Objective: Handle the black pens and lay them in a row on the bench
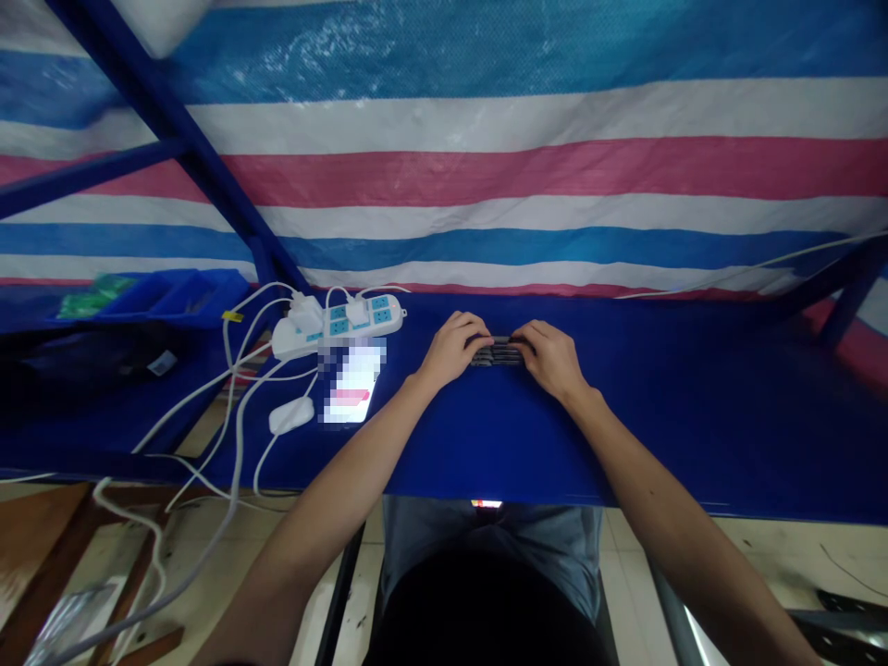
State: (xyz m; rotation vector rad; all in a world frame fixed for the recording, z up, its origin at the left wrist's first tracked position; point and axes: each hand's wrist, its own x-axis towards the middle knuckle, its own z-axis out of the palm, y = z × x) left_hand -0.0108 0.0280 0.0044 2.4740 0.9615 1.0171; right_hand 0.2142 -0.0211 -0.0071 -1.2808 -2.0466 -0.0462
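Observation:
A small stack of thin, dark, flat pieces (498,352) lies on the blue tabletop in front of me; their exact kind is too small to tell. My left hand (458,344) grips the stack's left end, fingers curled over its far side and thumb on the near side. At the right end, my right hand (550,356) holds it the same way, thumb and fingers closed around the edge. Parts of both ends are hidden under my fingers.
Left of my hands lies a lit phone (352,384), its screen blurred. Behind it is a white power strip (385,316) with plugged-in chargers and trailing cables. A white oval device (291,415) sits nearby. Blue bins (184,294) stand far left, and a striped tarp (486,176) hangs behind.

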